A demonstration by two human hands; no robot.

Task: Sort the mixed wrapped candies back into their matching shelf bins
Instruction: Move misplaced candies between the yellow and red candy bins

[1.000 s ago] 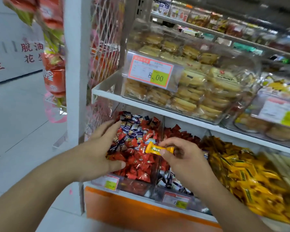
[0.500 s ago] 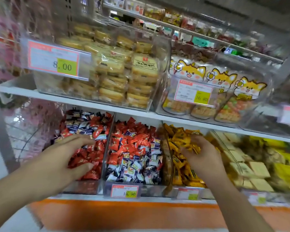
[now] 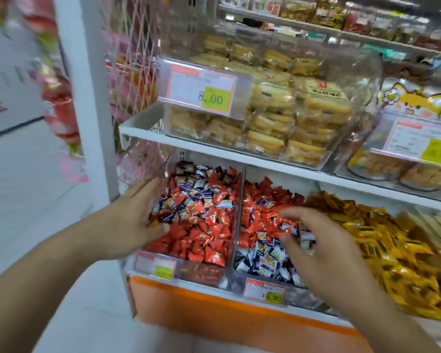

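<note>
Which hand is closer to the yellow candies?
The right hand. It hovers over the middle bin of red and blue-white candies, next to the yellow candies. The left hand is at the far-left bin, one bin further away.

The left bin (image 3: pixel 189 270) holds red candies (image 3: pixel 201 240) mixed with navy-and-white ones (image 3: pixel 196 186) — the middle bin (image 3: pixel 239 225) the same two colours. Yellow-gold wrappers with dark print (image 3: pixel 382 250) fill the next. Price tags (image 3: pixel 265 293) are white, red-bordered, with a yellow-green patch — the shelf base (image 3: pixel 214 309) is orange
</note>
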